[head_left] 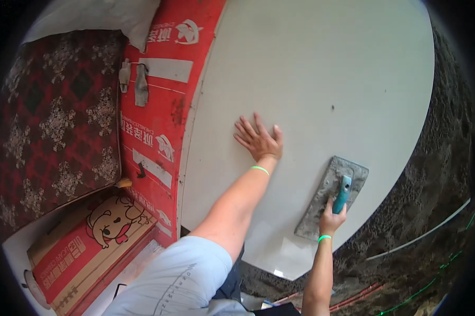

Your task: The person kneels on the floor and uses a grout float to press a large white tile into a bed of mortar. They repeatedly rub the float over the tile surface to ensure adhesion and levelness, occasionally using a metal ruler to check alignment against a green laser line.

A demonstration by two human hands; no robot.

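Observation:
A large pale glossy tile (295,73) fills the middle of the view. My left hand (261,139) lies flat on it, fingers spread, with nothing held. To the right and nearer, my right hand (332,218) is wrapped round the teal handle of a trowel (319,197). The trowel's rectangular plate is smeared with grey and rests on the tile, its long side running obliquely. A bright green band circles each wrist. Parts of the right fingers are hidden around the handle.
Dark, rough mortar (437,142) borders the tile on the right, with a thin pale strip (419,229), red pipes (358,296) and a green light line. Left are a red printed sheet (163,105), small greyish items (141,85), a patterned cushion-like block (63,121) and a cardboard box (90,247).

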